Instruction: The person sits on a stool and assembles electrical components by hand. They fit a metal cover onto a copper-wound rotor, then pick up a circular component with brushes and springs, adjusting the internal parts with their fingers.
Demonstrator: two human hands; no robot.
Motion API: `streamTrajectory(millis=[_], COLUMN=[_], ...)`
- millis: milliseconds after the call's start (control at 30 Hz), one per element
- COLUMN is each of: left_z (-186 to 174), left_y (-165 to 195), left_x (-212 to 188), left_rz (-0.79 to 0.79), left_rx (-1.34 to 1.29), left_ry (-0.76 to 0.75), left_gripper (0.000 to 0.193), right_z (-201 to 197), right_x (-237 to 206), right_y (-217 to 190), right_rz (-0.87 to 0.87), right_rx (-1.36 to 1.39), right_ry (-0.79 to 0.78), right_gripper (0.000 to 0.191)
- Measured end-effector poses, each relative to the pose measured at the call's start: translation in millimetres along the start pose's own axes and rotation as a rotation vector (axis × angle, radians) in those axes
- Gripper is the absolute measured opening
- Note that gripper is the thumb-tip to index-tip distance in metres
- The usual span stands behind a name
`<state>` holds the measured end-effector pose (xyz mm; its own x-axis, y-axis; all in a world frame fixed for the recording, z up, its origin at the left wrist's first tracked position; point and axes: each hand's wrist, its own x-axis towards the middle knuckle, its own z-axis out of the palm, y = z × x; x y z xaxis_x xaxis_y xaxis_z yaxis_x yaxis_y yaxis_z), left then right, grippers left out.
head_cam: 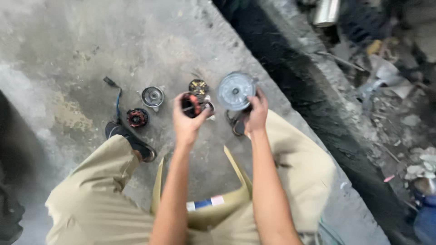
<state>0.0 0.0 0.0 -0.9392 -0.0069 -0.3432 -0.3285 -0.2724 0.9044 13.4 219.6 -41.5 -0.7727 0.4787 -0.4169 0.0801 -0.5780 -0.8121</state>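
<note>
Copper-wound stator (191, 105) sits gripped in our left hand (185, 121); right hand (255, 112) fingers clamp the round metal cover (235, 91) — both above the concrete floor (68, 54). Risk: one-handed grips slip — parts could drop.

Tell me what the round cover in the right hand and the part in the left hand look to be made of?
The round cover in the right hand looks like cast metal: pale grey with a dull sheen. The part in the left hand seems to be reddish copper winding in a dark core, though blur leaves that uncertain.
</note>
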Motion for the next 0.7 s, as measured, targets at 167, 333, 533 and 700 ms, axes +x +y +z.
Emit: streamTrajectory(millis=[167, 333, 533, 700], left_z=[-8, -14, -7, 6], left_y=[107, 138, 143, 151], left_x=[-82, -161, -234, -270], left_rz=[-0.047, 0.179, 0.117, 0.139], left_rx=[0.061, 0.416, 0.363, 0.418], left_ry=[-0.046, -0.016, -0.070, -0.110], left_gripper=[0.077, 0.081, 0.083, 0.084], right_z=[21, 16, 13, 8], right_x=[-117, -207, -278, -307], right_y=[-78, -138, -196, -210], right_rz=[-0.294, -0.422, -0.519, -0.543], right_rx=[-0.156, -0.103, -0.266, -0.364], right_ry=[-0.077, -0.025, -0.063, -0.041], right_gripper=[0.027, 0.026, 0.021, 0.020])
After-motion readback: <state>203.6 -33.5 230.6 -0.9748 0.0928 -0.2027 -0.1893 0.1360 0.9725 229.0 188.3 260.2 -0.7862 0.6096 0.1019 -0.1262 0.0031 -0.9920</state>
